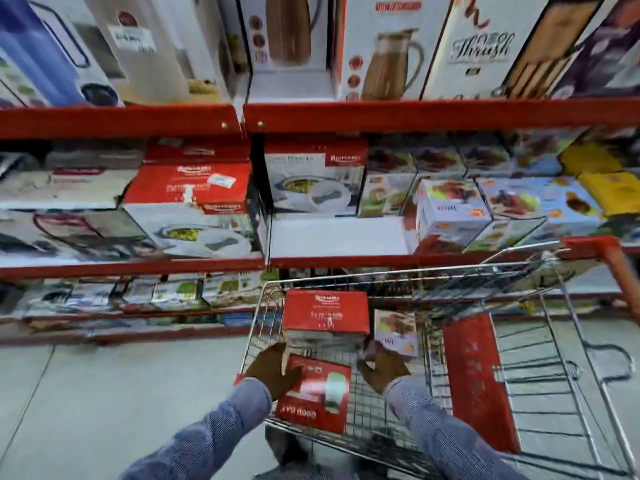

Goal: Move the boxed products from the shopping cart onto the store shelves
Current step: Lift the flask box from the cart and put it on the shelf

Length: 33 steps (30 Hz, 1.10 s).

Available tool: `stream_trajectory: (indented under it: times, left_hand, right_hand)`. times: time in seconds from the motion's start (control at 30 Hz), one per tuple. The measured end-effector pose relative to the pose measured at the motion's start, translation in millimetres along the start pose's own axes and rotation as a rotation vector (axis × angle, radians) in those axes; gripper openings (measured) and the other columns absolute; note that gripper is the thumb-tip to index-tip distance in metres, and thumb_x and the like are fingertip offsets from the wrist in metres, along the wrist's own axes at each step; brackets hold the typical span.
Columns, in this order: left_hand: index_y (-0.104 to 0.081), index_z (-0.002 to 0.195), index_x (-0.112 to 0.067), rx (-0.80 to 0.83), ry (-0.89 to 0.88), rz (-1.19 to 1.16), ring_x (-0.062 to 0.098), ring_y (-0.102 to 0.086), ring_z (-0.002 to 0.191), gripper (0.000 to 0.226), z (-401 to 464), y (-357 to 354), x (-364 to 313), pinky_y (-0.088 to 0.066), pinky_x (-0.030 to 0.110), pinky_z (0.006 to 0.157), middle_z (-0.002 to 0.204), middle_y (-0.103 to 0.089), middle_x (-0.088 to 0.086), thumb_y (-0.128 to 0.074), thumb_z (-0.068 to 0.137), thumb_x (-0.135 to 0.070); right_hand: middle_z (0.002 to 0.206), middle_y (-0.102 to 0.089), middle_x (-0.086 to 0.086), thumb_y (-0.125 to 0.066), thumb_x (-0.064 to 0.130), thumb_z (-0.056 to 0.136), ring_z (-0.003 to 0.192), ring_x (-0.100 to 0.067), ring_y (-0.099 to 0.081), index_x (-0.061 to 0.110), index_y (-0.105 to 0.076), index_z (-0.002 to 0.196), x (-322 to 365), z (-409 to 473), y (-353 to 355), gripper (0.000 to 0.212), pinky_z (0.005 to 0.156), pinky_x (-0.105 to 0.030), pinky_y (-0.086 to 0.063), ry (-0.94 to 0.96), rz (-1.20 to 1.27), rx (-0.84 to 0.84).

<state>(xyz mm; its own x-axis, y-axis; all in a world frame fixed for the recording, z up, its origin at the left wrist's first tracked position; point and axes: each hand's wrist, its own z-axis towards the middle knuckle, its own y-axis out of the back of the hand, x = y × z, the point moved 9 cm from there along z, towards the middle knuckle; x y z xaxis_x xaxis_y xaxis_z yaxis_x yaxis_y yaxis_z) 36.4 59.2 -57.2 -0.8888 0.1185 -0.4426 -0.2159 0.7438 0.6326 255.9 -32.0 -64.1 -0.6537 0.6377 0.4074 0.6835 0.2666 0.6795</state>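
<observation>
Both hands are down inside the wire shopping cart (540, 341), which stands against red-railed store shelves (415, 116). The left hand (272, 370) lies with spread fingers against the left edge of a red "GOOD DAY" box (315, 393) resting on the cart floor; contact along that edge is visible, but a closed hold cannot be confirmed, as the frame is motion-blurred. The right hand (382, 367) hangs to the right of the same box, fingers loosely curled and apart from it; whether it touches anything cannot be told. Both forearms wear blue striped sleeves (221, 431).

Just beyond the two hands, toward the shelves, a larger red-topped box (325, 311) sits in the cart. Immediately to the right of the right hand's fingertips, a small pale box with a food print (396, 329) stands upright. Further right of that hand, a flat red box (479, 379) leans on edge along the cart's inner divider.

Well beyond the hands, the middle shelf carries matching red-and-white boxed cookware (315, 178), with a bare white stretch of shelf board (336, 237) directly in front of it. To the right of that gap are small pale boxes (450, 211) of the same print as the one in the cart. The upper shelf holds tall jug cartons (384, 46). The floor (86, 393) left of the left hand is pale tile.
</observation>
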Motion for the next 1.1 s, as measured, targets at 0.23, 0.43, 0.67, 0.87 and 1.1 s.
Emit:
stream_trajectory:
  times: [0.23,0.43,0.67,0.87,1.1]
  left_hand:
    - [-0.063,0.125,-0.016,0.207,0.302,-0.269,0.027,-0.068,0.108,0.104,50.6,-87.5,80.3,-0.051,0.036,0.099,0.125,-0.070,0.010,-0.063,0.044,-0.081]
    - [-0.073,0.101,-0.019,0.164,0.434,-0.675,0.020,-0.073,0.082,0.071,50.8,-103.1,95.3,-0.058,0.033,0.079,0.093,-0.078,0.000,-0.089,0.039,-0.049]
    - [-0.072,0.097,-0.024,0.012,0.283,-0.872,0.025,-0.071,0.091,0.068,-8.2,-24.0,30.3,-0.058,0.043,0.088,0.098,-0.076,0.003,-0.086,0.037,-0.053]
    - [-0.074,0.101,-0.026,-0.212,-0.111,-0.939,0.028,-0.070,0.098,0.048,-69.7,97.4,-46.1,-0.056,0.055,0.089,0.102,-0.076,0.006,-0.073,0.059,-0.050]
    - [-0.075,0.106,-0.028,-0.492,-0.535,-0.840,0.029,-0.074,0.092,0.047,-150.2,228.2,-129.2,-0.058,0.052,0.086,0.100,-0.079,0.001,-0.073,0.062,-0.044]
  right_hand:
    - [0.127,-0.061,-0.019,-0.050,0.035,0.090,0.107,-0.033,-0.061,0.007,-0.061,0.113,-52.5,13.7,-101.0,0.038,0.100,-0.040,-0.049,-0.341,0.422,0.282]
    - [0.092,-0.066,-0.011,-0.059,0.034,0.087,0.080,-0.027,-0.062,0.006,-0.062,0.085,-38.7,-3.0,-103.7,0.028,0.075,-0.035,-0.049,-0.514,0.836,0.262]
    - [0.088,-0.076,-0.001,-0.058,0.044,0.082,0.086,-0.024,-0.070,0.025,-0.072,0.070,-13.7,-26.6,-18.3,0.026,0.089,-0.043,-0.055,-0.234,0.777,-0.045]
    - [0.077,-0.076,0.015,-0.061,0.038,0.082,0.079,-0.015,-0.073,0.048,-0.074,0.074,56.3,-86.2,119.3,0.018,0.067,-0.037,-0.058,0.197,0.825,-0.413]
    - [0.069,-0.071,0.028,-0.071,0.014,0.080,0.070,0.002,-0.070,0.022,-0.070,0.105,125.6,-145.3,242.7,0.026,0.062,-0.021,-0.059,0.542,0.912,-0.622]
